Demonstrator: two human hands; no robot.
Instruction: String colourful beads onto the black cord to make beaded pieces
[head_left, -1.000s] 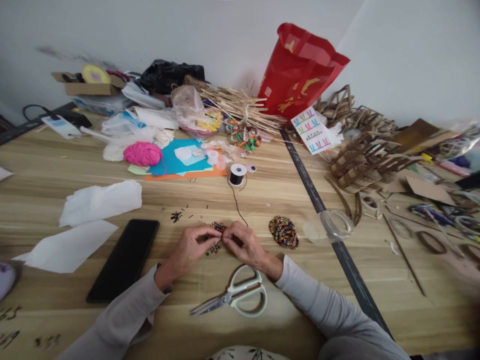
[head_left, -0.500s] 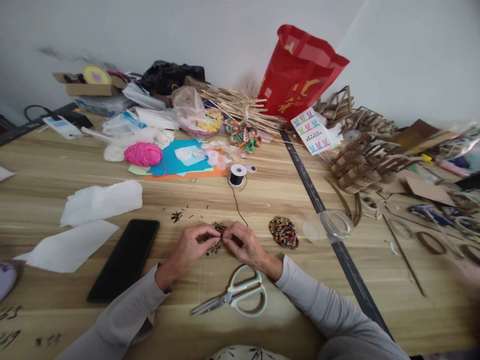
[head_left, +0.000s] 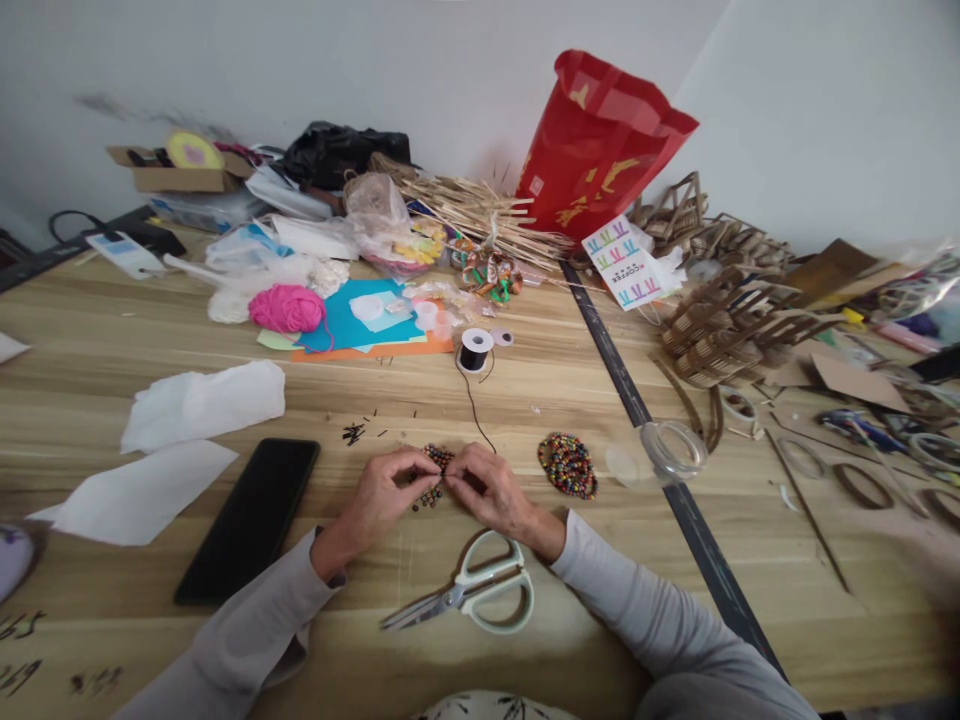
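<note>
My left hand (head_left: 385,492) and my right hand (head_left: 491,488) meet fingertip to fingertip over a small pile of coloured beads (head_left: 433,494). Both pinch a tiny dark bit, seemingly black cord; whether a bead is on it I cannot tell. A black cord (head_left: 474,408) runs from a white-ended spool (head_left: 476,350) down to behind my right hand. Closer to me lie scissors (head_left: 459,594) with pale green handles, blades pointing left. To the right of my right hand is a coil of strung multicoloured beads (head_left: 568,465).
A black phone (head_left: 247,522) and white paper sheets (head_left: 202,405) lie on the left. Short black snippets (head_left: 352,433) are beyond my left hand. Clear tape rolls (head_left: 673,450) and woven baskets (head_left: 709,330) stand on the right. Pink yarn (head_left: 286,307) and a red bag (head_left: 600,140) are farther back.
</note>
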